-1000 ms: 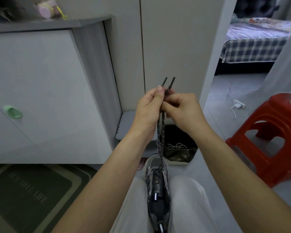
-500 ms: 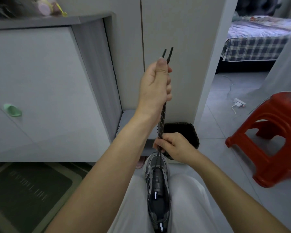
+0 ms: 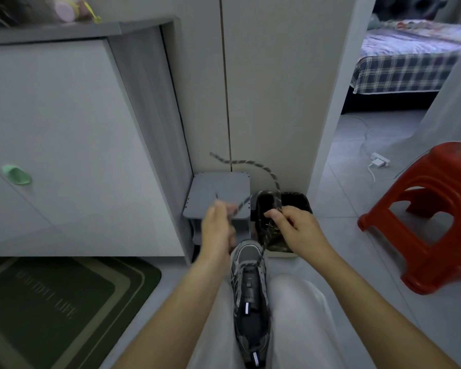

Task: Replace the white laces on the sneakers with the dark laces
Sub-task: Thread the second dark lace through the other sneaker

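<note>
Left hand [image 3: 217, 230], right hand [image 3: 296, 230]: a pinch each on braided dark lace [image 3: 250, 162] from mesh sneaker [image 3: 250, 288]

Left hand [image 3: 217, 233] and right hand [image 3: 297, 233] pinch dark lace [image 3: 250, 162].

Close ahead of the left hand [image 3: 217, 230] and right hand [image 3: 296, 230], a grey shelf [image 3: 218, 190] and a black bin [image 3: 305, 202] stand against the wall [image 3: 264, 102]. The dark lace [image 3: 250, 162] that the hands pinch loops through the air above both. A white cabinet [image 3: 64, 129] closes the left side, and a red stool [image 3: 423, 209] stands near on the right, with bare floor [image 3: 336, 222] between it and the bin.
</note>
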Demonstrator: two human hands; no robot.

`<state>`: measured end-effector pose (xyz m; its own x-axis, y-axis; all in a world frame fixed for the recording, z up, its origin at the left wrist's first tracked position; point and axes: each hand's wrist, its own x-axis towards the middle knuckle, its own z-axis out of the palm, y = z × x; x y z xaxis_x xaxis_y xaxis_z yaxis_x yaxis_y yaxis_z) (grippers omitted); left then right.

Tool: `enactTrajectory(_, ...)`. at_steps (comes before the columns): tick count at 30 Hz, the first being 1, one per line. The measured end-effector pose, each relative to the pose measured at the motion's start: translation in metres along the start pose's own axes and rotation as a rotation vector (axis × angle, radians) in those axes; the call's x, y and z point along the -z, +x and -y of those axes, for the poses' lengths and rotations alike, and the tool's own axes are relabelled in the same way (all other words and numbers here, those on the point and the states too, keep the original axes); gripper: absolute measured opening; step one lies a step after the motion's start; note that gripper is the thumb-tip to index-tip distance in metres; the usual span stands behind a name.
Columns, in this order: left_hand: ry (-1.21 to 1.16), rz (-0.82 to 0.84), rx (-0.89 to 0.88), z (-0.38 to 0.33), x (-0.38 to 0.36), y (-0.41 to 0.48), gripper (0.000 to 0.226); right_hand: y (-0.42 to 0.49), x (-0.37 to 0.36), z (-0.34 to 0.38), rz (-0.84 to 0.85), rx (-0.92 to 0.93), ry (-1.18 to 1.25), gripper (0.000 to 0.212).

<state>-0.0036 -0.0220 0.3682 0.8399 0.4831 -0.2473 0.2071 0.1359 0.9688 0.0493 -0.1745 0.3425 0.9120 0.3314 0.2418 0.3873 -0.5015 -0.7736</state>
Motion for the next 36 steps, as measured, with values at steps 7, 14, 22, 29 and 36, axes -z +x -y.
enactTrajectory(7,0.691,0.657,0.222,0.107,-0.024,-0.046,0.031,0.009,-0.009,0.03,0.016,0.06,0.04,0.019)
enactTrajectory(14,0.942,0.764,0.044,0.116,-0.052,-0.049,0.042,0.002,-0.03,0.036,0.483,-0.012,0.048,0.023)
enactTrajectory(22,1.394,0.274,-0.229,0.109,0.02,0.015,0.033,-0.036,-0.05,-0.044,0.625,-0.194,-0.557,0.032)
enactTrajectory(29,1.447,0.21,-0.238,0.109,0.049,0.029,0.024,-0.018,-0.019,-0.039,0.284,-0.364,-0.069,0.026)
enactTrajectory(36,0.58,0.563,-0.165,0.09,-0.02,-0.016,0.03,0.002,-0.003,0.011,0.163,-0.439,0.668,0.02)
